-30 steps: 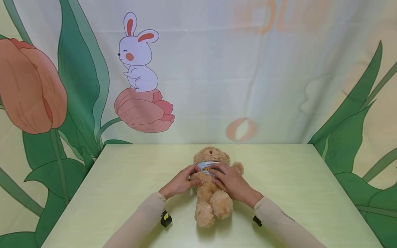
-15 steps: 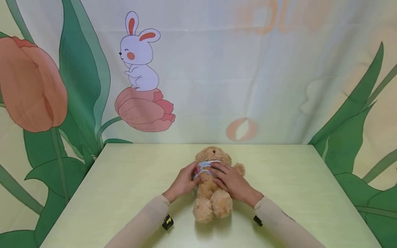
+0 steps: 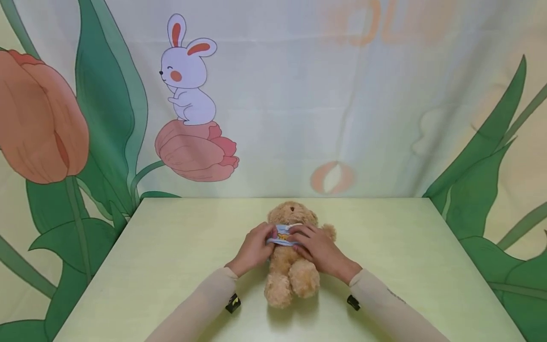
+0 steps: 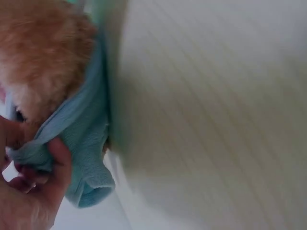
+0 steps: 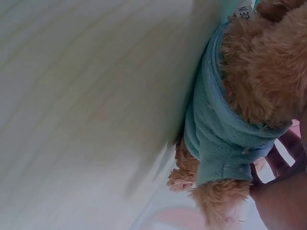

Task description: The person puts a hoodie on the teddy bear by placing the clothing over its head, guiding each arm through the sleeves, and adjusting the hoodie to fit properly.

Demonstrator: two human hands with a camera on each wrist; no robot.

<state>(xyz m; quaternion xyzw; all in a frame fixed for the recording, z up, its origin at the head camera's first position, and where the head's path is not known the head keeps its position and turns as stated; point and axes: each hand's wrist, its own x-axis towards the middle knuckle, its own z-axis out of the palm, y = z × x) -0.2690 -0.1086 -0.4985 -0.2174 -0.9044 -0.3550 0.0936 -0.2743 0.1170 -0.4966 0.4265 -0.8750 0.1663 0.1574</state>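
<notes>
A fluffy light-brown teddy bear (image 3: 284, 266) lies on its back, head toward the table's far edge. It wears a small light-blue shirt (image 3: 283, 236) with a printed picture on the front. My left hand (image 3: 255, 247) pinches the shirt's lower edge at the bear's left-of-view side; the left wrist view shows the blue cloth (image 4: 88, 158) bunched between thumb and fingers. Fairly straight fingers of my right hand (image 3: 322, 249) rest on the shirt's front from the other side. In the right wrist view, a furry arm (image 5: 220, 201) sticks out of the sleeve.
The pale green table (image 3: 179, 237) extends around the bear. Behind it hangs a curtain (image 3: 273, 104) printed with a rabbit and tulips. Dark wrist devices (image 3: 233, 303) show under both sleeves. A white label (image 5: 244, 10) shows near the bear in the right wrist view.
The shirt's lower edge has come down over the belly on the left side and lies straighter. My left hand has shifted slightly; the right hand has stayed nearly in place.
</notes>
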